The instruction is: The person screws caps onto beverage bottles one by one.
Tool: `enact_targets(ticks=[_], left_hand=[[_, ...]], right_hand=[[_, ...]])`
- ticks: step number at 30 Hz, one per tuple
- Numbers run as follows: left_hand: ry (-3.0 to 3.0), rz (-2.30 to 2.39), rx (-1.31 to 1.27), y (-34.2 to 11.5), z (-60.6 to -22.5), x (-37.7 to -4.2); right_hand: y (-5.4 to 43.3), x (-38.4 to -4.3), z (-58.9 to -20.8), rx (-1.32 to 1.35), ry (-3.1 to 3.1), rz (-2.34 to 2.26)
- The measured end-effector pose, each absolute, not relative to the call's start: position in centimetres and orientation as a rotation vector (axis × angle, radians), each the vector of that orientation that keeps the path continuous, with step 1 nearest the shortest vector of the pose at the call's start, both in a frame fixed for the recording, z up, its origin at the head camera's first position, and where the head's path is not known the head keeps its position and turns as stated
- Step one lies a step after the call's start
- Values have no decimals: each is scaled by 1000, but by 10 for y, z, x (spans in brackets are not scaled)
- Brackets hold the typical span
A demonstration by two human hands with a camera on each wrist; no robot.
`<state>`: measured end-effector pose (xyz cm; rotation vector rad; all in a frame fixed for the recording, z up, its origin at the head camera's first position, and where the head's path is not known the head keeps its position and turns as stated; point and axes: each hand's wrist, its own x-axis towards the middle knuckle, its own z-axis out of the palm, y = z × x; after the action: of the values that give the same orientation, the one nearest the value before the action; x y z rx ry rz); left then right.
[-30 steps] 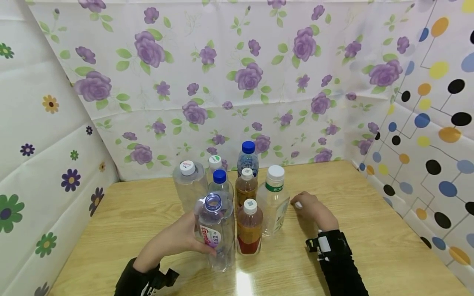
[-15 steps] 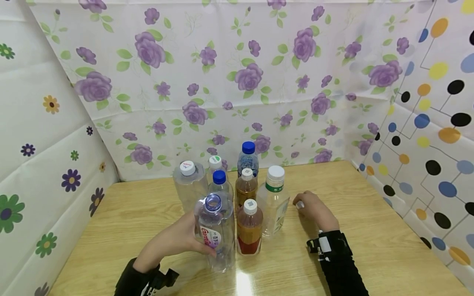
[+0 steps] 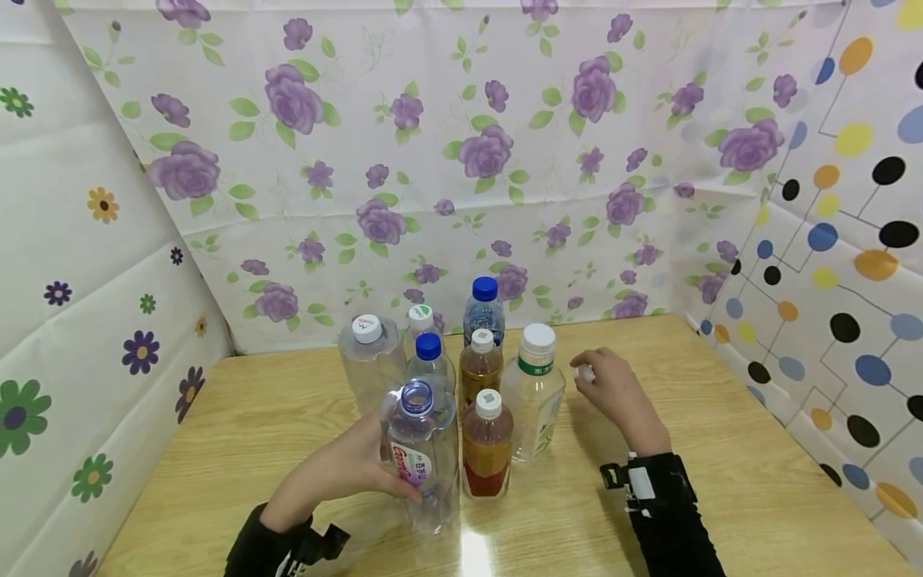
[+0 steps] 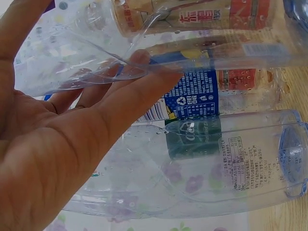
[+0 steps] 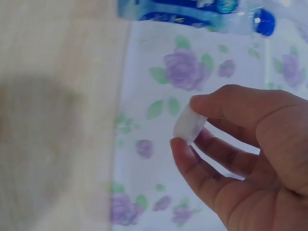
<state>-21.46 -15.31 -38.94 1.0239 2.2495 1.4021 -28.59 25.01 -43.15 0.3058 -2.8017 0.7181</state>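
My left hand (image 3: 344, 463) grips a clear plastic bottle (image 3: 437, 437) with a pink and white label; its mouth has no cap on it. The bottle stands upright at the front of a group of bottles. In the left wrist view my fingers (image 4: 139, 91) curl round the clear wall. My right hand (image 3: 618, 394) is over the table to the right of the group, pinching a white bottle cap (image 5: 188, 124) between thumb and finger. Nearest to it is a large clear bottle (image 3: 535, 409) with a white cap and green neck band.
Two brown-labelled bottles with white caps, the front one (image 3: 488, 449) beside the gripped bottle, stand in the middle. Blue-capped bottles (image 3: 484, 312) and a wide clear bottle (image 3: 369, 361) stand behind. Patterned cloth (image 3: 447, 176) hangs at the table's (image 3: 274, 417) back and sides.
My right hand has moved a little farther back and up with the cap in its fingers. The left hand and its bottle have stayed in place.
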Motion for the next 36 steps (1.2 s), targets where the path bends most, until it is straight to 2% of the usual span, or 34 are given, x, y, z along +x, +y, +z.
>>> enact_targets(ticks=[25, 36], left_hand=[[2204, 1436, 1028, -153, -389, -215], [2212, 1429, 1011, -152, -389, -214]], right_hand=[[209, -213, -342, 447, -2199, 723], [174, -174, -317, 688, -2029, 945]])
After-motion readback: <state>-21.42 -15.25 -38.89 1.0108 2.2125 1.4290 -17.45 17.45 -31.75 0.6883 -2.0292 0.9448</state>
